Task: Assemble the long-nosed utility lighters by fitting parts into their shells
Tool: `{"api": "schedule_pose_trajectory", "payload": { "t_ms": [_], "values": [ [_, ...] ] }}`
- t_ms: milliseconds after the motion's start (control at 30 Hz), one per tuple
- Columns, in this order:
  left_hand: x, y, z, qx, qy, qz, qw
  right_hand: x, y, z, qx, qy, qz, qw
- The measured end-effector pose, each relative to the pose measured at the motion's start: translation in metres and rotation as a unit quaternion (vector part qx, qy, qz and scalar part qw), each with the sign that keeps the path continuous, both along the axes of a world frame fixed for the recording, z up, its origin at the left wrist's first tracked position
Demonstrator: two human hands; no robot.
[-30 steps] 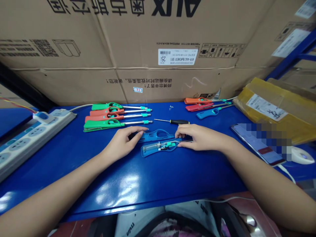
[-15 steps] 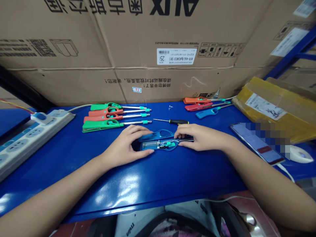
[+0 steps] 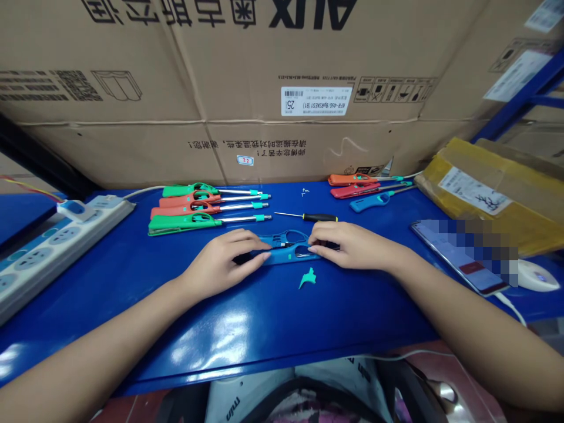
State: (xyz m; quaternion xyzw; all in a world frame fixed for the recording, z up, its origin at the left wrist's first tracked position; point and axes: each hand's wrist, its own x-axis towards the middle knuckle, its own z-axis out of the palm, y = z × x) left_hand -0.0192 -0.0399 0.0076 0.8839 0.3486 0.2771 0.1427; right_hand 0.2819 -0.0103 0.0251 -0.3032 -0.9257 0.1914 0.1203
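Observation:
A blue gas lighter [image 3: 288,257], its casing apart in two halves, is between my hands above the blue table. The near half shows its smooth outside, with a small teal button and a trigger opening; behind it lies the other half [image 3: 278,238], inner side up. My left hand [image 3: 224,258] pinches the left end between thumb and fingers. At the other end, my right hand [image 3: 346,244] has its thumb and curled fingers closed on the casing. A loose teal trigger [image 3: 308,278] lies on the table in front. My fingers hide both ends of the lighter.
Several green and orange lighters [image 3: 189,222] lie at the back left, and more lighters [image 3: 356,191] at the back right. Between them are a screwdriver [image 3: 319,217] and tiny springs [image 3: 305,191]. A power strip [image 3: 48,252] borders the left; a phone [image 3: 458,258] lies right.
The teal trigger has come out of the casing onto the table. The near half, which showed the fuel tank and wires, now shows its smooth outside. Both hands stay at the lighter's ends.

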Motion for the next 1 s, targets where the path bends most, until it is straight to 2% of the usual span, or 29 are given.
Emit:
{"api": "schedule_pose_trajectory", "payload": {
  "t_ms": [133,233,400,500,600,700,767,833,933,1000],
  "values": [
    [-0.001,0.001,-0.001,0.006,0.01,-0.009,1.0,-0.001,-0.002,0.001,0.007,0.017,-0.008,1.0],
    [-0.002,0.003,-0.002,0.013,-0.019,-0.026,0.999,-0.002,-0.004,0.002,-0.001,0.017,-0.007,1.0],
    [-0.001,0.001,-0.002,0.017,-0.031,-0.119,0.992,-0.003,-0.007,0.006,-0.024,0.037,0.055,0.997],
    [0.0,-0.003,0.0,-0.012,-0.043,-0.142,0.989,-0.002,-0.008,0.006,-0.031,0.03,0.073,0.996],
    [0.001,-0.003,0.002,-0.001,-0.067,-0.106,0.992,-0.002,-0.009,0.006,-0.04,0.039,0.077,0.995],
    [0.0,0.002,0.0,0.044,-0.06,-0.009,0.997,-0.002,-0.009,0.009,-0.037,0.092,0.074,0.992],
    [-0.002,0.007,-0.003,0.042,-0.029,0.048,0.998,-0.001,-0.008,0.011,-0.012,0.136,0.047,0.99],
    [-0.003,0.011,-0.006,0.013,-0.003,0.071,0.997,0.001,-0.005,0.011,0.03,0.163,-0.006,0.986],
    [-0.004,0.012,-0.01,-0.017,0.009,0.068,0.997,0.006,0.005,0.006,0.081,0.157,-0.118,0.977],
    [-0.003,0.012,-0.011,-0.022,0.018,0.058,0.998,0.01,0.013,0.0,0.075,0.121,-0.178,0.974]
  ]
}}
